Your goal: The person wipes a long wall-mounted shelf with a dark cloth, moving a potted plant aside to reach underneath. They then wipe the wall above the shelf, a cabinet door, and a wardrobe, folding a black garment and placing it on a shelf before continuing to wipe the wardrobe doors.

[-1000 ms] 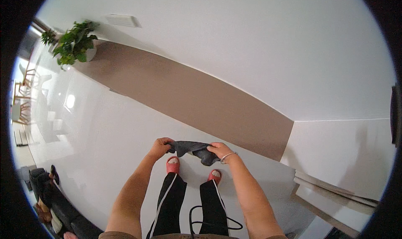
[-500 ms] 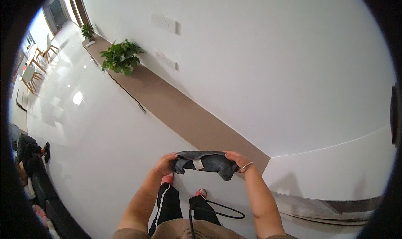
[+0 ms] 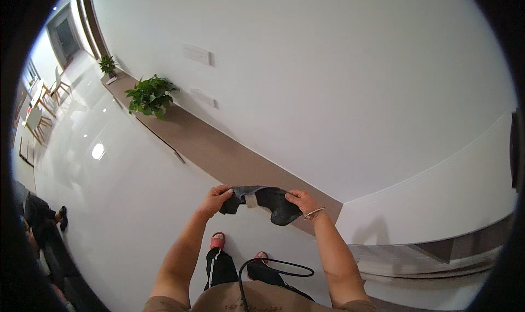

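A dark grey piece of cloth (image 3: 276, 209) is stretched between my two hands in front of my body, its lower edge hanging loose. A pale label (image 3: 251, 201) shows on its left half. My left hand (image 3: 217, 197) pinches the cloth's left end with the thumb on the near side. At the right end, my right hand (image 3: 302, 201) grips the upper edge, and a bangle circles that wrist. The cloth's full shape cannot be made out, as it is bunched.
A long brown ledge (image 3: 219, 148) runs along the white wall, bearing a leafy green plant (image 3: 151, 97) and a smaller plant (image 3: 107, 65). Below are my red slippers (image 3: 217, 240) and a black cable loop (image 3: 298, 268). Someone sits on a dark sofa (image 3: 57, 260) at left.
Both hands have risen slightly with the cloth, and its right part hangs more freely. The view has shifted, so the plants and wall sit lower in the picture.
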Available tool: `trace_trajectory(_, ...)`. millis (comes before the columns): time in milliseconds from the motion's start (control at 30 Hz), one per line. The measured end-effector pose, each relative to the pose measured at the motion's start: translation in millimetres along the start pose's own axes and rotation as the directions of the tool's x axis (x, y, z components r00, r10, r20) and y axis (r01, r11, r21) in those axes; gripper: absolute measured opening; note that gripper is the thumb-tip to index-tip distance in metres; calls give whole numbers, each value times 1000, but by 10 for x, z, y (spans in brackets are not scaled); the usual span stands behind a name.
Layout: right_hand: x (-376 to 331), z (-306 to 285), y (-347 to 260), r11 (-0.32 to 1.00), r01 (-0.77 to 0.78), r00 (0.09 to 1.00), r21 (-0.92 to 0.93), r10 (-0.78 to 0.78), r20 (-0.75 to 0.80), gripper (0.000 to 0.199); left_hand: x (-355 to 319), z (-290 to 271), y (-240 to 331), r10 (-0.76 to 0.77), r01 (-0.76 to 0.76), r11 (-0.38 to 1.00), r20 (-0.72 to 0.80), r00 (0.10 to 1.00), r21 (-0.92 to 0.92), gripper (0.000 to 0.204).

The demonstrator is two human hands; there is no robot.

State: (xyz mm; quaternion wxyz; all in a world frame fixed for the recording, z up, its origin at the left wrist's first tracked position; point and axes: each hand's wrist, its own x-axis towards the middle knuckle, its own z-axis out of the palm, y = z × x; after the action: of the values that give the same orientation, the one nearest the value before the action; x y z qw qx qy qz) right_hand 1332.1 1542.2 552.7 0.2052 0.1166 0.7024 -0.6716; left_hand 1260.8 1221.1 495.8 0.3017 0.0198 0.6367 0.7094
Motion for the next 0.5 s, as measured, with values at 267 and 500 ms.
trace_trajectory(267,-65,-127,200,976,90,963,-197,-136,-232,33,391,30,-66,-6,-7,987,79,997,159,34)
trace_trajectory(500,-106,-241,149,873,121,916,-472,-282,-286,31,538,199,267,233,-265,921,141,962,286,36)
